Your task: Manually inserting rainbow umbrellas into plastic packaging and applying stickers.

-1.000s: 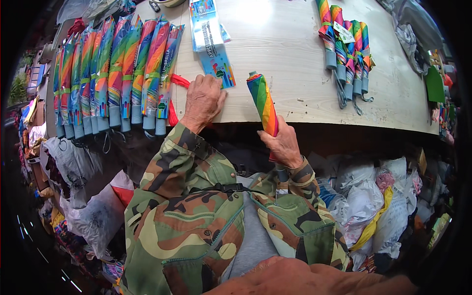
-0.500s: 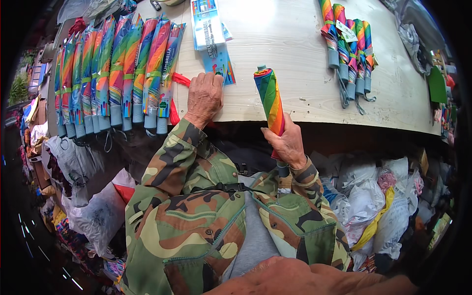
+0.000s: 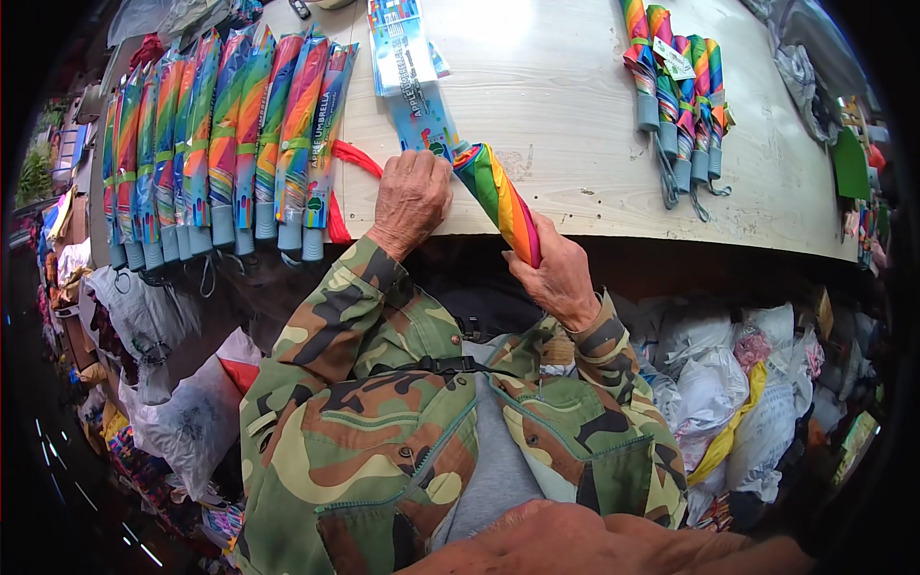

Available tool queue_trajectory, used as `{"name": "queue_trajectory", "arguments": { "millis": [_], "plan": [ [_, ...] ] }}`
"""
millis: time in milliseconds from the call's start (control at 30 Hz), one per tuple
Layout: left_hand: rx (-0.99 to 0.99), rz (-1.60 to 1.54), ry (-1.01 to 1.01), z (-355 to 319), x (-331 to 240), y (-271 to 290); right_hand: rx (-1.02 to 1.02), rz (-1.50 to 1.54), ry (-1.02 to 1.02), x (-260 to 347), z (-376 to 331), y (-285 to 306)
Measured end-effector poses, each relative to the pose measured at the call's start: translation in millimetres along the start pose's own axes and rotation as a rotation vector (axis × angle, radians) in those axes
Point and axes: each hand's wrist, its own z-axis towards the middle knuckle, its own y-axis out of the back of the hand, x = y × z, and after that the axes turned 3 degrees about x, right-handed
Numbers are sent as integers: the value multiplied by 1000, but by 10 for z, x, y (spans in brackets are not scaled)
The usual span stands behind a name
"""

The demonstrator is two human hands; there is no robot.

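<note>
Item: folded rainbow umbrella (image 3: 498, 201), 1 piece, at the near edge of the desk (image 3: 565, 115), about its middle. It lies slanted, upper end over the desktop, lower end past the near edge. The right hand (image 3: 561, 278) is closed around the lower end. The left hand (image 3: 412, 196) presses knuckles-up on the desk beside the upper end, over the mouth of a flat blue printed sleeve (image 3: 422, 115); whether its fingers pinch the sleeve or the umbrella tip I cannot tell.

Handling, judged: light, 1-hand weight. Stiff along the core, soft and slightly slippery in the fabric wrap, which may bunch or unroll if squeezed loosely. Best hold is low on the shaft near the handle end, with the other hand steadying the tip. Not fragile, though ribs could bend under side load.

Nearby: more blue sleeves (image 3: 402, 43) stacked toward the far edge; a red strap (image 3: 350, 163) just left of the left hand; a row of sleeved umbrellas (image 3: 230, 134) along the left part of the near edge, handles overhanging; a group of bare folded umbrellas (image 3: 676, 86) toward the far right corner.

Hidden or unclear: the umbrella's handle is covered by the right hand; the left fingertips are out of sight; bags (image 3: 719, 383) below the desk are blurred; the far left and right ends of the desk bend into the dark rim.
</note>
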Motion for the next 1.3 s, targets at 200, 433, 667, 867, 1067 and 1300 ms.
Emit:
{"name": "queue_trajectory", "arguments": {
  "millis": [200, 433, 667, 867, 1067, 1300],
  "plan": [
    [51, -9, 14, -21, 19, 5, 35, -15, -80, -8, 12, 38],
    [13, -37, 14, -6, 55, 1, 24, -18, -53, -31, -22, 50],
    [43, -133, 40, -127, 39, -36, -9, -41, 54, -45, 1, 6],
    [163, -479, 216, -92, -4, -50, 20, -199, 121, -86, -18, -55],
    [523, -1027, 513, 17, 239, 116, -28, -300, 120, -200, -89, 38],
    [663, -1237, 698, 105, 302, 244, 53, -482, 377, -127, -186, 83]
  ]
}}
